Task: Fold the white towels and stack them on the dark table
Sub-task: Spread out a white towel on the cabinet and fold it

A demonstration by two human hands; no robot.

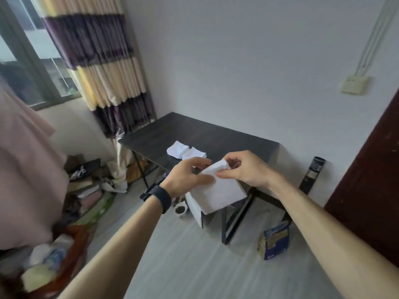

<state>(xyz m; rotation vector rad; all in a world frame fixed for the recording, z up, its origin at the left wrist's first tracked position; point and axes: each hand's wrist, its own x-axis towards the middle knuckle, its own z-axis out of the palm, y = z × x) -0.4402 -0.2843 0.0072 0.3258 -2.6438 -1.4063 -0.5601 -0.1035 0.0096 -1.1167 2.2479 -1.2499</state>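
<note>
A white towel (218, 188) hangs in the air in front of the dark table (226, 137), held at its top edge by both hands. My left hand (186, 179), with a black watch on its wrist, pinches the towel's upper left part. My right hand (246, 169) pinches the bunched upper right corner. Two folded white towels (185, 151) lie side by side on the table's near half, touching each other.
A blue and yellow packet (274, 241) and a dark cylinder (312, 175) stand on the floor to the right. A white cup (180, 209) sits under the table's edge. Clutter and stacked cloth (86, 186) fill the left floor, below a striped curtain (103, 67).
</note>
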